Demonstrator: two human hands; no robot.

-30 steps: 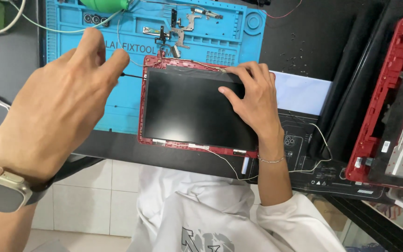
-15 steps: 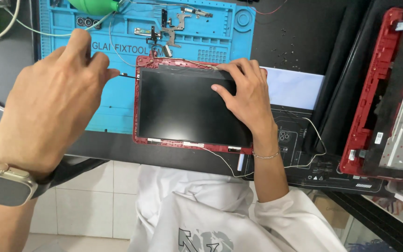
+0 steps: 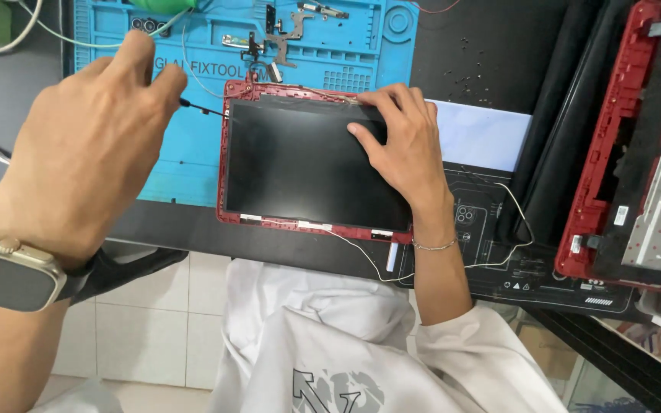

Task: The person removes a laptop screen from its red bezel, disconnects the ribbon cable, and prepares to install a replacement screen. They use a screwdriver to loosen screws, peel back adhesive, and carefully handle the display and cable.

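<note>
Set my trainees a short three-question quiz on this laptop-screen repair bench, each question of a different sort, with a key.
1. True or false: the right hand rests flat on the dark rectangular screen panel in its red plastic frame.
2. Which lies under the panel's far edge? A) the blue silicone work mat B) a wooden board C) a folded towel
3. Fill in: the left hand holds a thin black tool whose tip points at the panel's ____ edge.

Key
1. True
2. A
3. Left. The grip itself is hidden behind the hand.
</note>
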